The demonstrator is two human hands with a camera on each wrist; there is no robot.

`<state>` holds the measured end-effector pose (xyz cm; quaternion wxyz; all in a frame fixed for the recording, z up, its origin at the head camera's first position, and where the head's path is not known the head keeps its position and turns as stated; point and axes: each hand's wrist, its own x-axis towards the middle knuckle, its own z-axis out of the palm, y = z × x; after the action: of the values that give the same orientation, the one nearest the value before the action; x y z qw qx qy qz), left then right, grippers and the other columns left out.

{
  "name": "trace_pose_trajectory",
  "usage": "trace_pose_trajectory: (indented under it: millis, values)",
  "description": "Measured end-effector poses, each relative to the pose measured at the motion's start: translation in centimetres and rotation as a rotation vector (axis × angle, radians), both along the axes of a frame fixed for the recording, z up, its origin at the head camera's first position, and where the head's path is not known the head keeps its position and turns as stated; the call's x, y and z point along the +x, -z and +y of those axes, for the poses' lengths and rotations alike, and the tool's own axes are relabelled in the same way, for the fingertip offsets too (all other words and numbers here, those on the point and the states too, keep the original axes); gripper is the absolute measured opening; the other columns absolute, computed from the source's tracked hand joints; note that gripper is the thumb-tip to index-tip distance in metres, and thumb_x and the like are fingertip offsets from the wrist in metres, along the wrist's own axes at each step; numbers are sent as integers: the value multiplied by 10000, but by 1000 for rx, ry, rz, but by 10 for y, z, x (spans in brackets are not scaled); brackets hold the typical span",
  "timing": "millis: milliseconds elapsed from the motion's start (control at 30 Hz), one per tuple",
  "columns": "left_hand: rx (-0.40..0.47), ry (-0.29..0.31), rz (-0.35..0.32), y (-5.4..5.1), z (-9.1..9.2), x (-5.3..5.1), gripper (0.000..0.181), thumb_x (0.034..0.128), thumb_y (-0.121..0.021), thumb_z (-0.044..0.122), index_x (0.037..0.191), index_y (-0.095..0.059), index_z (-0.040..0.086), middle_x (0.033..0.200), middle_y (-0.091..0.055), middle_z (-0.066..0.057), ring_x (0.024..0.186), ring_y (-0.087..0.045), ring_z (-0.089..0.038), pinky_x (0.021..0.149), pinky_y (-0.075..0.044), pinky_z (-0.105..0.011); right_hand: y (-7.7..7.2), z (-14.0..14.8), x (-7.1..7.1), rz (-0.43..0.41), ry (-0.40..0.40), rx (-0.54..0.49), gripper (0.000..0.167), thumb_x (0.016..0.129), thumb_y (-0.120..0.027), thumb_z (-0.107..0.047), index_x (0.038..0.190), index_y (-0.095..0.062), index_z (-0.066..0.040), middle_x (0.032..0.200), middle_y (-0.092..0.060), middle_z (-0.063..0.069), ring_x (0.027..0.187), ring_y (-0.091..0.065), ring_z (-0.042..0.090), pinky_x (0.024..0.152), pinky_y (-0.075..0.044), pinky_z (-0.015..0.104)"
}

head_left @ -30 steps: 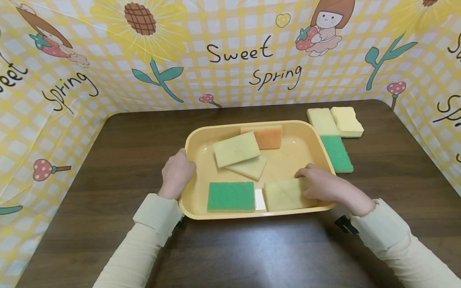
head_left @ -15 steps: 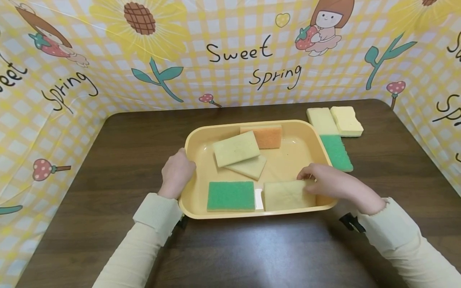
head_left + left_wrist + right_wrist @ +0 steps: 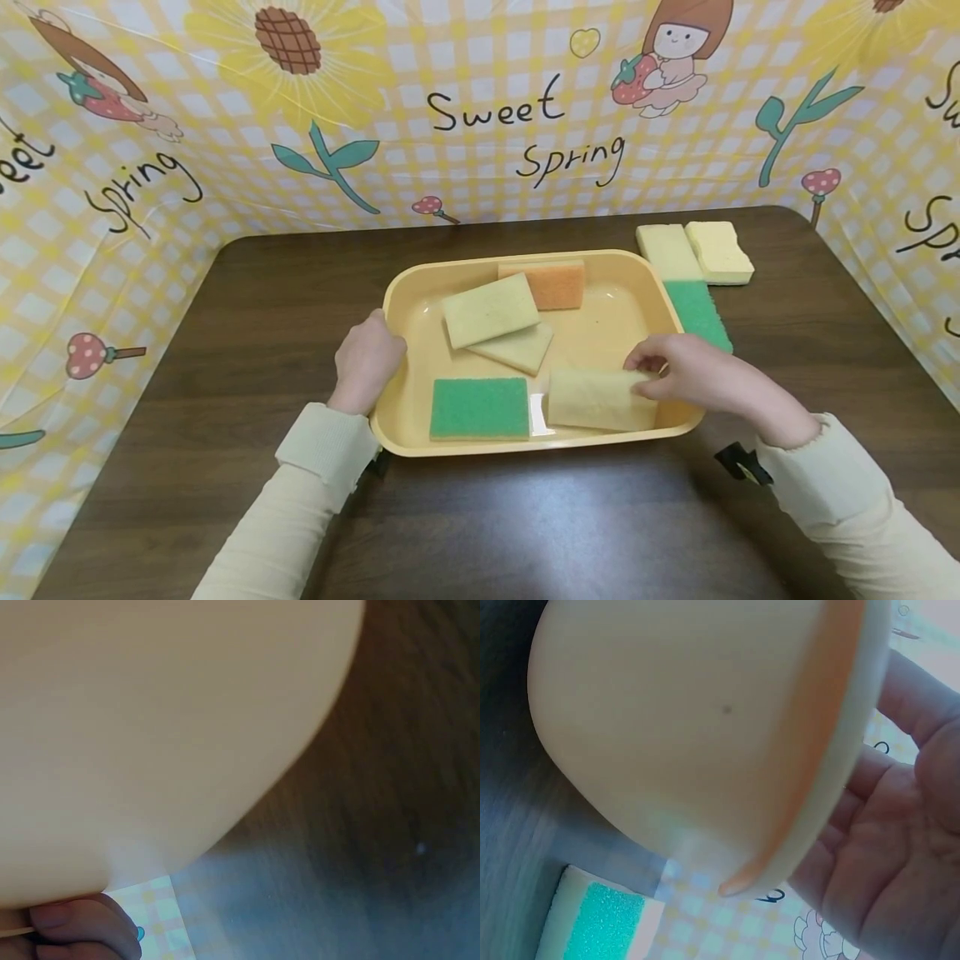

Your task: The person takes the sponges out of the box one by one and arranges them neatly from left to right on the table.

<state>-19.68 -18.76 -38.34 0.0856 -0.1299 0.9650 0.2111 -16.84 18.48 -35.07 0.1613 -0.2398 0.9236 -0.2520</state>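
Note:
A pale yellow sponge sits at the front right inside the yellow plastic tray, its front edge slightly raised. My right hand pinches its right end, thumb in front and fingers behind. At the tray's left rim my left hand grips the edge; curled fingers show below it in the left wrist view. Beside the pinched sponge lies a green-faced sponge. Two overlapping pale sponges lie behind, near an orange-faced sponge. In the right wrist view, the tray wall hides the fingertips.
Outside the tray, at the back right of the dark wooden table, lie a pale sponge, a wavy-edged pale sponge and a green-faced sponge. A patterned cloth stands behind and at both sides.
My right hand has shifted slightly right and back, its fingers closing on the pale sponge's end. That sponge's front edge has risen a little. The left hand stays on the tray rim.

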Motion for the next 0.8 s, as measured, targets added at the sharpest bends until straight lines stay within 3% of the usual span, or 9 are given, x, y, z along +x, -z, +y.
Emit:
trace_pose_trajectory:
  millis: [167,400,800]
  values:
    - [0,2,3,0,0,0,393,865,-404,139,1204,-501,-35,961,-640,-219,788,-633,-303,529,-418,-338,-3,1,3,28,55,-36,202,794,-720,-129,966,-684,-31,856,-648,9,797,-539,126,719,-450,257]
    - [-4,5,15,1,0,0,380,864,-409,138,1188,-507,-35,952,-642,-221,786,-639,-312,525,-421,-344,-7,6,5,56,129,-78,195,815,-717,-150,986,-685,-61,930,-671,29,864,-570,146,770,-478,287]
    - [-1,0,5,1,-1,0,392,869,-404,145,1205,-503,-32,965,-642,-218,796,-638,-307,528,-417,-337,-14,19,8,78,229,-34,202,855,-692,-266,1002,-692,-127,929,-670,2,886,-574,124,769,-449,272]
